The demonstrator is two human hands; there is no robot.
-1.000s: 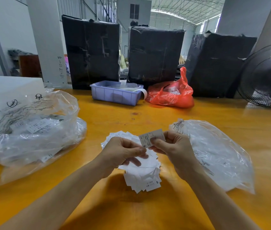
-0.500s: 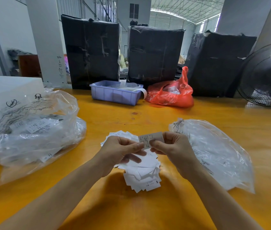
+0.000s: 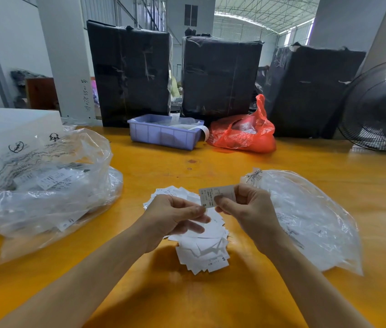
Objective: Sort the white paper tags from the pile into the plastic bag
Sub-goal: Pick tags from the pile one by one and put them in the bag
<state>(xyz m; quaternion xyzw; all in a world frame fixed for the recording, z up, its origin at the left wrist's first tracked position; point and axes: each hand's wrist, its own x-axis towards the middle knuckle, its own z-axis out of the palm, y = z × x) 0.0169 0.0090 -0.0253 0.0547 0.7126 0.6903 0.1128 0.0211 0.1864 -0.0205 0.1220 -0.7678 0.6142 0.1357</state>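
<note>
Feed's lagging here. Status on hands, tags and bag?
Right hand pinching one tag, left hand at its edge. Pile beneath, on table. Bag beside right hand, path clear.

We see three black-wrapped bales along the orange table's far edge, white pillars behind, daylight through the roof.

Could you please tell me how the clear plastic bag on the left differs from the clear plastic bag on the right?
The left clear bag is puffed up and crumpled, while the right clear bag lies nearly flat. The left clear bag holds many printed tags; the right clear bag shows only a few. The right clear bag sits beside the right hand; the left clear bag is apart from both hands. Both rest on the yellow table.
</note>
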